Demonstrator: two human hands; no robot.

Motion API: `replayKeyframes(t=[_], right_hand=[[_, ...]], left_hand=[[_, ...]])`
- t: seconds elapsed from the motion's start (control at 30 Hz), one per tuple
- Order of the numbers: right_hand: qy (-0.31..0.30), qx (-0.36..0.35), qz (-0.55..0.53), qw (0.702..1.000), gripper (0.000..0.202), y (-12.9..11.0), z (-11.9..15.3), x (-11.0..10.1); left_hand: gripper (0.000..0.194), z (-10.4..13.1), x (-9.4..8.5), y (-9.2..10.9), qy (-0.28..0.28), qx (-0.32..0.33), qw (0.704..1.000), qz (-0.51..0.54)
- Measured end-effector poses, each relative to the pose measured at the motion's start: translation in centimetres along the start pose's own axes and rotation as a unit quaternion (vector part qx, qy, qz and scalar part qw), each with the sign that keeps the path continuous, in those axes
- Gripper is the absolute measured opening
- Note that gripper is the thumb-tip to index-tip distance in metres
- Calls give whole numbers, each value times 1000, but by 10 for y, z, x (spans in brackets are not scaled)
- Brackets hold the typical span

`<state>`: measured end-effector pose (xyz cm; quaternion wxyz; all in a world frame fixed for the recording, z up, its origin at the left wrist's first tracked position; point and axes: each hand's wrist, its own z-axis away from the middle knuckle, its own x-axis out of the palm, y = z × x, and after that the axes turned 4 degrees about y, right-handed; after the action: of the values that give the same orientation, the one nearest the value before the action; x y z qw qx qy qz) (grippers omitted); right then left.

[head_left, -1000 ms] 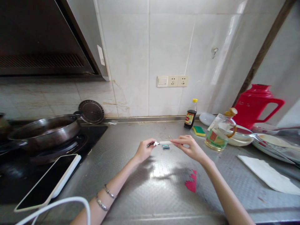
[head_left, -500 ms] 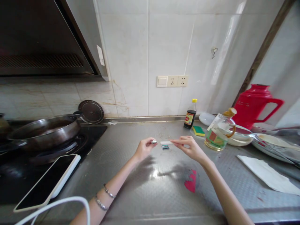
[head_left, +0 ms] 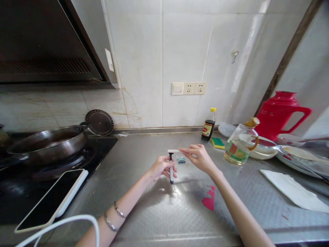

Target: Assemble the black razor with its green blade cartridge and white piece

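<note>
My left hand [head_left: 162, 167] is closed around a razor [head_left: 171, 171] with a light grey handle, a black neck and a dark butt end. It stands nearly upright above the counter. My right hand [head_left: 196, 156] pinches a slim white strip [head_left: 173, 151], held level across the razor's top; whether the two touch I cannot tell. Just behind my left fingers lie small teal and dark pieces like razor cartridges [head_left: 181, 161] on the metal counter [head_left: 144, 216], in or beside something clear.
On the left are a pan [head_left: 51, 140] on the hob and a phone [head_left: 51, 200] with a white cable [head_left: 84, 217]. To the right stand a soy sauce bottle [head_left: 208, 127], a sponge [head_left: 217, 143], an oil jug [head_left: 238, 149], a red thermos [head_left: 275, 115] and paper [head_left: 293, 190].
My left hand has turned and lowered slightly, bringing the razor from lying end-on to upright. The right hand has moved left and a little up, carrying the white strip over the razor's top.
</note>
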<state>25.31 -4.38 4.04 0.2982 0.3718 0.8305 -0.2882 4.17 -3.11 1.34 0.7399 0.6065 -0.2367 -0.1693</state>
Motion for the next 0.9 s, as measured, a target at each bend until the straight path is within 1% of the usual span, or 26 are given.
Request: replayKeyframes(t=[0.17, 0.23, 0.33, 0.43, 0.5, 0.63, 0.7, 0.77, 0.8, 0.87, 0.9], right_hand=[[-10, 19, -43, 999, 33, 18, 8, 2], [-2, 26, -59, 998, 33, 21, 9, 2], [13, 33, -75, 997, 33, 16, 8, 4], [1, 21, -88, 996, 33, 6, 5, 9], [-7, 22, -99, 995, 33, 6, 5, 9], [-30, 61, -145, 987, 35, 21, 12, 4], [-33, 93, -170, 980, 35, 26, 16, 1], [-16, 148, -210, 966, 38, 22, 19, 1], [-5, 181, -242, 953, 41, 17, 21, 1], [8, 246, -326, 913, 48, -1, 25, 4], [6, 265, -374, 889, 52, -11, 27, 6]], left_hand=[[31, 0, 0, 1, 13, 15, 1000, 4], [32, -1, -1, 1, 17, 14, 1000, 2], [33, -2, -2, -1, 20, 13, 1000, -5], [32, -2, -3, -2, 9, 15, 1000, -17], [31, -1, -3, -1, -1, 22, 999, -23], [32, 0, -5, 1, -1, 40, 999, -36], [32, -1, -7, 1, 8, 52, 998, -45], [32, -2, -8, 1, 23, 61, 996, -60], [32, -3, -8, 1, 32, 65, 995, -69], [32, -6, -9, -1, 51, 74, 993, -82], [31, -7, -10, -2, 58, 78, 992, -86]])
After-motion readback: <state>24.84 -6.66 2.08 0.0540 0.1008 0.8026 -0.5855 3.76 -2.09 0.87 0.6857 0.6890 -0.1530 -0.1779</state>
